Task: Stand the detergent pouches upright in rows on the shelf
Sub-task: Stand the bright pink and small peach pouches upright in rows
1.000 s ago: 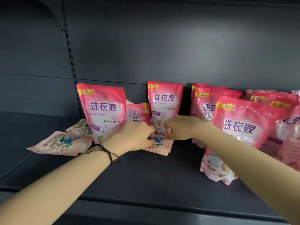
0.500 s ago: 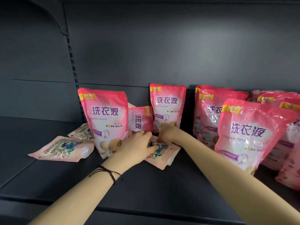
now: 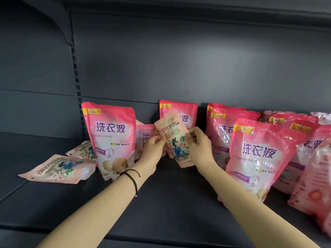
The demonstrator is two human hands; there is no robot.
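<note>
Both my hands hold a pale pink floral pouch (image 3: 176,140) upright and slightly tilted, just above the dark shelf (image 3: 170,197). My left hand (image 3: 154,151) pinches its left edge and my right hand (image 3: 198,144) grips its right edge. A bright pink pouch (image 3: 112,138) stands upright to the left. Another bright pink pouch (image 3: 188,111) stands behind the held one. A small pink pouch (image 3: 144,136) lies on its side between them. Two floral pouches lie flat at the left: the nearer flat pouch (image 3: 57,169) and the farther flat pouch (image 3: 82,149).
To the right, several bright pink pouches stand in rows, the nearest front pouch (image 3: 258,158) beside my right forearm. Crumpled pink pouches (image 3: 315,179) lean at the far right. A slotted upright (image 3: 76,83) runs up the back panel. Bare shelf lies in front.
The floral pouch that lay flat under my hands has been lifted and turned upright between both hands. The view has shifted slightly.
</note>
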